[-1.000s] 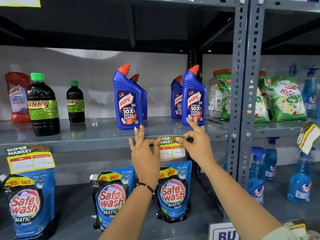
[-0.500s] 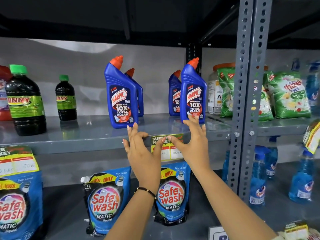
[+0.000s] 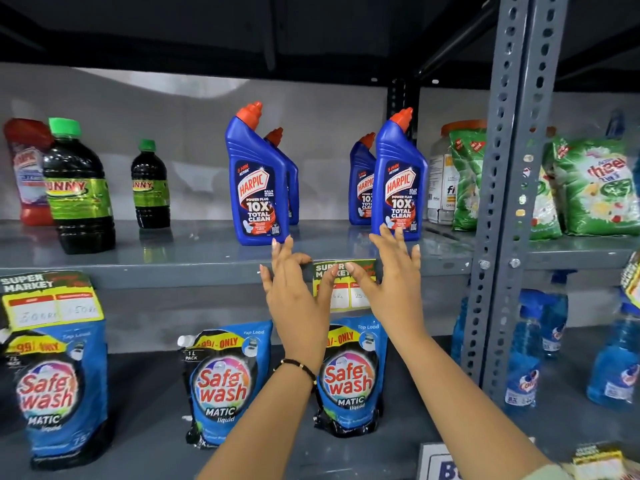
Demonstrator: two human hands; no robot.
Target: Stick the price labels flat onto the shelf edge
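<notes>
A green, yellow and red price label (image 3: 346, 292) hangs on the grey shelf edge (image 3: 190, 276), below the Harpic bottles. My left hand (image 3: 294, 299) is at its left side, fingers spread, with the thumb on the label's left edge. On the label's right side is my right hand (image 3: 393, 285), also spread, its thumb pressing the label's top strip against the edge. Both hands hide part of the label. A second label (image 3: 52, 299) is stuck to the same edge at the far left.
Blue Harpic bottles (image 3: 258, 188) stand right behind my fingertips. Safe Wash pouches (image 3: 349, 379) stand on the shelf below. A perforated grey upright (image 3: 502, 216) rises to the right. Another label (image 3: 632, 282) hangs at the right border, and loose labels (image 3: 595, 462) lie at the bottom right.
My right hand went from a pinch on the label to spread fingers with the thumb pressing it. The left hand stayed beside the label, thumb now on its edge.
</notes>
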